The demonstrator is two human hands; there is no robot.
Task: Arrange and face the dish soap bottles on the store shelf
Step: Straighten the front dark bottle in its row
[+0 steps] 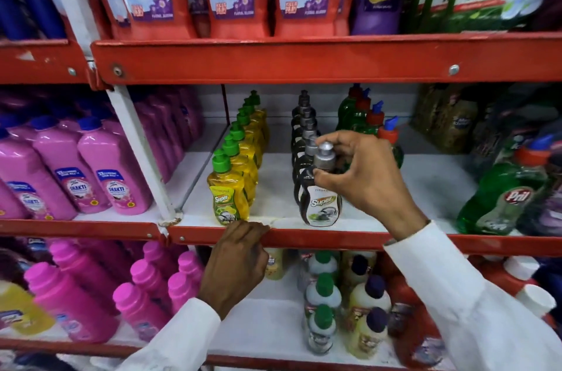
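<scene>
Two rows flank the gap: yellow bottles (231, 185) left, dark bottle (319, 200) pinched by right hand (362, 176); left hand (237, 264) clenches shelf edge (334, 238).

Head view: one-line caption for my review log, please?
Right hand grips the front dark dish soap bottle by its silver cap; left hand holds the red shelf edge.

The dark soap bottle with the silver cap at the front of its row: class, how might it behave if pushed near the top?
The dark soap bottle looks tall and narrow-based, so probably tips easily. Its glossy plastic may be slippery. The right hand pinches its neck.
</scene>
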